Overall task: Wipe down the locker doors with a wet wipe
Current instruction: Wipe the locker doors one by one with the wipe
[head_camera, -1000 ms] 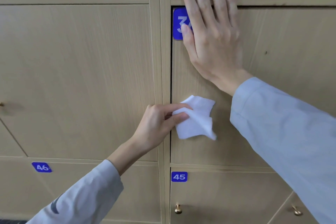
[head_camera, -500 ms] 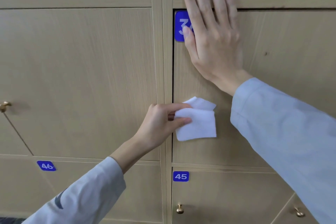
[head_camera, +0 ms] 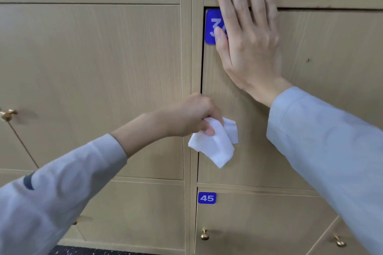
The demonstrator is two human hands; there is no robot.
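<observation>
Left hand grasping wet wipe at the left edge of the locker door; right hand flat on the same door.

The left hand (head_camera: 190,116) has its fingers curled round the top of the wet wipe (head_camera: 215,145), grip closed on the folded upper part. The wipe hangs below and to the right of the knuckles, its lower corner pointing down, lying over the gap along the left edge of the locker door (head_camera: 290,130). The right hand (head_camera: 248,43) is released, fingers straight and together, palm pressed on the upper part of that door, fingertips reaching over the frame above. Its thumb covers part of the blue number plate (head_camera: 212,27). A second plate marked 45 (head_camera: 206,198) sits on the door below, above a brass knob (head_camera: 204,235).
</observation>
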